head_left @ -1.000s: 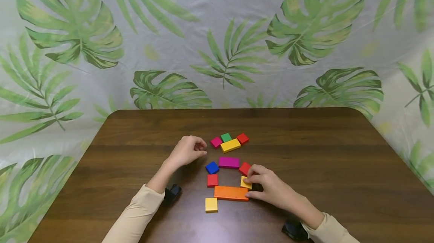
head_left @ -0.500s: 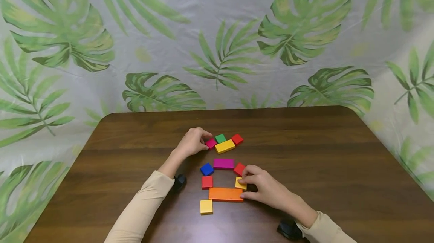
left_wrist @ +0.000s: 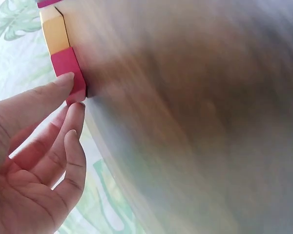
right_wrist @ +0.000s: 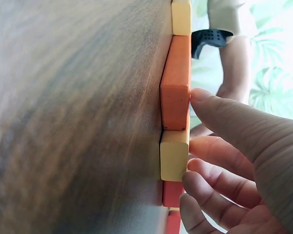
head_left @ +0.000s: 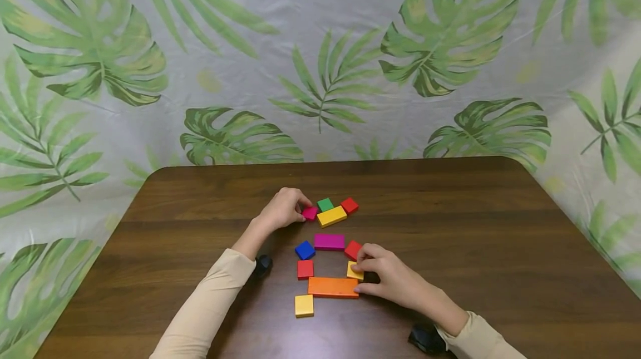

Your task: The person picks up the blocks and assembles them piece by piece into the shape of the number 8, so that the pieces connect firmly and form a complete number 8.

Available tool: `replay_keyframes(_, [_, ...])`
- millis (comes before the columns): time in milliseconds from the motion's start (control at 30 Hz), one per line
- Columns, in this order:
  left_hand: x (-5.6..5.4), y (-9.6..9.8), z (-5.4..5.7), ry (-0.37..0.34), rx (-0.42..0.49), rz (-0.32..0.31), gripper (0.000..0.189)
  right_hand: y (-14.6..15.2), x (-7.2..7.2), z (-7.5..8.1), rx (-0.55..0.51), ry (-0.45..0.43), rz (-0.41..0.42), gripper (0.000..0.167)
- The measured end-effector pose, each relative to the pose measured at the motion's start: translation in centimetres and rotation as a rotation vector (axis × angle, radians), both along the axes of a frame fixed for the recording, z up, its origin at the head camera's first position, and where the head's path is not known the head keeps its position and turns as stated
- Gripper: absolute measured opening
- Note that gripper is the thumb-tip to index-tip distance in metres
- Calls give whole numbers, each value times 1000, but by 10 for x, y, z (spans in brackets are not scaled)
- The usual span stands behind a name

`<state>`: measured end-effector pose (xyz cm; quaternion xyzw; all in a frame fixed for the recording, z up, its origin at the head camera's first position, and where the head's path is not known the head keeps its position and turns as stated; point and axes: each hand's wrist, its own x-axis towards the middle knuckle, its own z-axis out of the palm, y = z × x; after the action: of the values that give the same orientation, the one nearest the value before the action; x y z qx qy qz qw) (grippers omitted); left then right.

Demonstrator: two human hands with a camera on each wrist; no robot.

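In the head view, my left hand [head_left: 282, 208] pinches a small pink block [head_left: 310, 213] between thumb and fingers at the far group. The left wrist view shows the thumb on the top of this pink block [left_wrist: 68, 68] and fingertips at its end. My right hand [head_left: 395, 275] rests lower right, fingers loosely bent. Its index fingertip touches a yellow square block [head_left: 354, 271]; its thumb touches a long orange block [head_left: 333, 287]. In the right wrist view, the thumb lies on the orange block [right_wrist: 176, 105], with other fingertips along the yellow block [right_wrist: 174, 158].
Beside the pink block lie a green block [head_left: 325, 204], a yellow oblong [head_left: 332, 216] and a red block [head_left: 349, 205]. Nearer are a purple oblong [head_left: 329, 242], a blue block [head_left: 305, 250], red blocks [head_left: 305, 270] and another yellow square [head_left: 304, 305], all on a brown table [head_left: 476, 225].
My left hand has moved forward and right to the pink block and taken hold of it. The pink block has turned slightly. My right hand stays where it was; the head view has shifted slightly.
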<state>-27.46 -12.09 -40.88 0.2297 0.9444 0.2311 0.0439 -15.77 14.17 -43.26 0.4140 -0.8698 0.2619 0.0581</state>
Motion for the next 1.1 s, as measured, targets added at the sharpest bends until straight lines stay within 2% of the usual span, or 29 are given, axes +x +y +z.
replay_keyframes(267, [7,-17,3,-12,-23,4,30,-1,0,1,9,-12,-12,23])
replay_keyframes(600, [24,-38,4,-41,-22,-20,29,-2,0,0,14,-22,-14,23])
replay_keyframes(833, [45,-54,3,-20,-6,-44,28,-3,1,-1,15,-27,-14,22])
replay_keyframes(967, [61,-64,3,-2,-8,-74,27,-3,1,0,24,-43,-17,23])
replay_keyframes(1100, [78,-72,3,-23,2,-81,27,-1,1,0,23,-40,-18,24])
